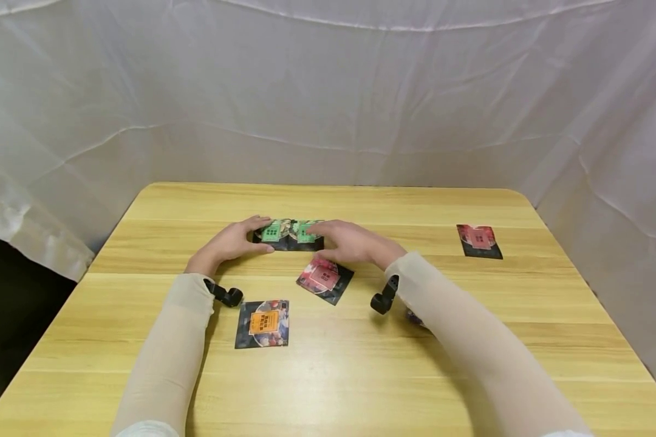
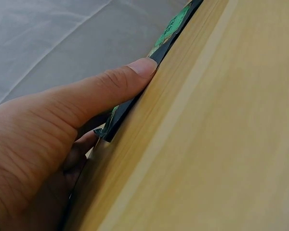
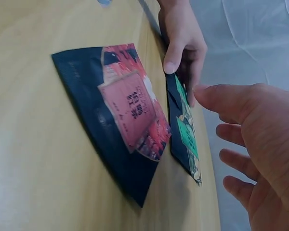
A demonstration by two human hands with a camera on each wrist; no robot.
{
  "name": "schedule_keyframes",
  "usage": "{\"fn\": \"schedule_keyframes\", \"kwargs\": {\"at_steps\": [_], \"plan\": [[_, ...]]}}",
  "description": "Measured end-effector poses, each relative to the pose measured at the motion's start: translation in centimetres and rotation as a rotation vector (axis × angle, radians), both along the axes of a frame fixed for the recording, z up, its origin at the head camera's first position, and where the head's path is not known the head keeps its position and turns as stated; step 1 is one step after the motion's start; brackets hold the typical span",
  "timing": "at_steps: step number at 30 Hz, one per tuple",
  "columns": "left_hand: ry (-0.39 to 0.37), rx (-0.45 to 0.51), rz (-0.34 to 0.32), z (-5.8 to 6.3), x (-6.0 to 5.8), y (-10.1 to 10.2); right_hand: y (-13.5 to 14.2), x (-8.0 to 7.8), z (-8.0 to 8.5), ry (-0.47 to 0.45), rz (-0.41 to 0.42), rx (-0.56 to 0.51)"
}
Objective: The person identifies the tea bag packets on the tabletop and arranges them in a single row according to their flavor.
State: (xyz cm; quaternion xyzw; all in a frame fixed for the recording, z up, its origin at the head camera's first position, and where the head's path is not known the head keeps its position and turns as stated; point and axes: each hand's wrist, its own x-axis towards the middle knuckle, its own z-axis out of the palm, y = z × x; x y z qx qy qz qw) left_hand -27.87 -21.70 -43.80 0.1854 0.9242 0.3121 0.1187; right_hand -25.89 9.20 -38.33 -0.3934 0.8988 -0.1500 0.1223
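While a pale left sleeve reaches in over the wood-grained surface, the left hand lies at the left end of a row of two green-labelled packets, its thumb parted from the fingers; the thumb rests on the near edge, the fingers reach toward the far edge, and it does not close round anything. A small black camera sits on that wrist. To the right of it, nearer the person, an orange-labelled packet lies flat and apart from the others. Farther back are the left green packet and the right green packet, side by side; whether their edges overlap cannot be told. Just in front of the right one, a pink-labelled packet lies turned at an angle. The right hand hovers over the right end of the row, fingers loosely spread and gripping nothing; whether its fingertips touch the packet is unclear. Beyond its wrist camera, a purplish thing shows, mostly hidden by the right sleeve. Well apart at far right lies a red packet.
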Motion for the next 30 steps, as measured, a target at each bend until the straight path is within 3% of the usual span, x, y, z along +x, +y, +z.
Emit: {"fn": "schedule_keyframes", "kwargs": {"at_steps": [16, 25, 30], "plan": [[-0.01, -0.009, -0.006, 0.1, 0.2, -0.3, 0.8, 4.1, -1.8, 0.041, 0.047, -0.006], [-0.014, -0.008, -0.002, 0.2, 0.4, -0.4, 1.0, 4.4, -2.7, 0.023, 0.185, -0.038], [-0.019, -0.007, -0.003, 0.2, 0.4, -0.4, 1.2, 4.4, -2.9, -0.019, 0.202, -0.034]]}}
